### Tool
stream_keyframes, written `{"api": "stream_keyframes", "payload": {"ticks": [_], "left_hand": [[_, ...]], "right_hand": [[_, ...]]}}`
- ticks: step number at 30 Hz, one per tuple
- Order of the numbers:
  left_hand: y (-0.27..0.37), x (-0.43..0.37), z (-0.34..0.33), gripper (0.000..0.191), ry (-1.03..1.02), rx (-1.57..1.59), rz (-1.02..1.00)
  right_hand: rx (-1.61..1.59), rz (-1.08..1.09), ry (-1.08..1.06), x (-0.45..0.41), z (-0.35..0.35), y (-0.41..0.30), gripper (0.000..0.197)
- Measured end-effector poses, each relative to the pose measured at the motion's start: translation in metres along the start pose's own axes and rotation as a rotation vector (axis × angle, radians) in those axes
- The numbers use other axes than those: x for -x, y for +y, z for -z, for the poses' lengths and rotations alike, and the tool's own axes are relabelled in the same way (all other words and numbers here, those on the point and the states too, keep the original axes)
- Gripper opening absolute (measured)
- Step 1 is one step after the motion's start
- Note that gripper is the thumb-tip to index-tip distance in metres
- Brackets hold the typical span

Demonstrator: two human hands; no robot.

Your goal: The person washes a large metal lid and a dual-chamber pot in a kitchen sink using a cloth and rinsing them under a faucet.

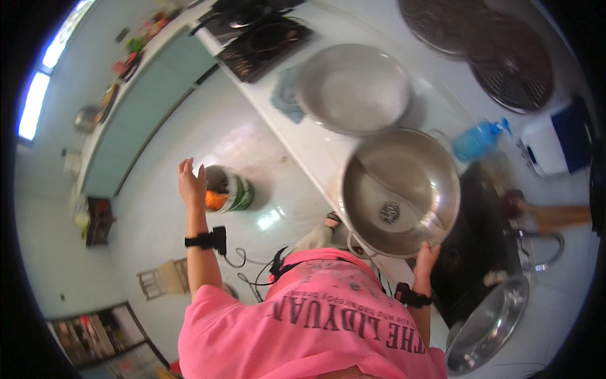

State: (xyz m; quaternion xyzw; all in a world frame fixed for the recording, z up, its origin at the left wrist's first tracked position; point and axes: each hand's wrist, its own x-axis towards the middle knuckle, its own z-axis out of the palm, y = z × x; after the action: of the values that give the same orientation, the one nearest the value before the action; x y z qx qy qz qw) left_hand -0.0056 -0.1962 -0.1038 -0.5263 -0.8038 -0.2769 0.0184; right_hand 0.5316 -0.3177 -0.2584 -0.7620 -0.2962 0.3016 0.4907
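Note:
My right hand grips the near rim of a wide stainless-steel pan with loop handles. A curved ridge, like a divider, runs across its inside. The pan tilts towards me over the counter's edge, and a steel-wool scrubber lies in it. Away to the left, my left hand is raised in the air with fingers apart, holding nothing. In the view it borders a bucket standing on the floor, with an orange item inside. Beyond the pan, a large shallow metal basin sits on a blue-grey cloth.
A blue pump bottle stands right of the pan, by a dark sink with a curved faucet. Another steel bowl leans at lower right. Perforated round lids and a cooktop occupy the far counter.

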Motion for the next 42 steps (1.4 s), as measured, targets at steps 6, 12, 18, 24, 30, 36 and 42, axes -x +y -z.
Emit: {"api": "stream_keyframes", "payload": {"ticks": [6,12,18,24,30,36,42], "left_hand": [[0.206,0.097,-0.076,0.020,-0.898,0.576,-0.898],[0.259,0.203,-0.186,0.021,-1.015,0.012,-1.475],[0.264,0.167,-0.218,0.014,-1.095,-0.494,-1.584],[0.229,0.181,-0.230,0.031,-1.345,0.093,-1.444],[0.310,0.218,-0.210,0.019,-1.163,0.143,-1.418],[0.263,0.155,-0.203,0.015,-1.028,-0.262,-1.577],[0.305,0.205,-0.229,0.019,-1.081,0.129,-1.565]], "right_hand": [[0.008,-0.040,0.124,0.008,-0.007,-0.022,0.035],[0.147,-0.028,0.159,0.010,-0.005,-0.023,0.038],[0.156,-0.134,0.172,0.017,-0.004,-0.035,0.041],[0.197,-0.193,0.173,0.018,-0.006,-0.051,0.041],[0.217,-0.172,0.148,0.018,-0.004,-0.047,0.038],[0.198,-0.230,0.137,0.021,-0.003,-0.059,0.044],[0.189,-0.172,0.156,0.020,-0.006,-0.047,0.041]]}}
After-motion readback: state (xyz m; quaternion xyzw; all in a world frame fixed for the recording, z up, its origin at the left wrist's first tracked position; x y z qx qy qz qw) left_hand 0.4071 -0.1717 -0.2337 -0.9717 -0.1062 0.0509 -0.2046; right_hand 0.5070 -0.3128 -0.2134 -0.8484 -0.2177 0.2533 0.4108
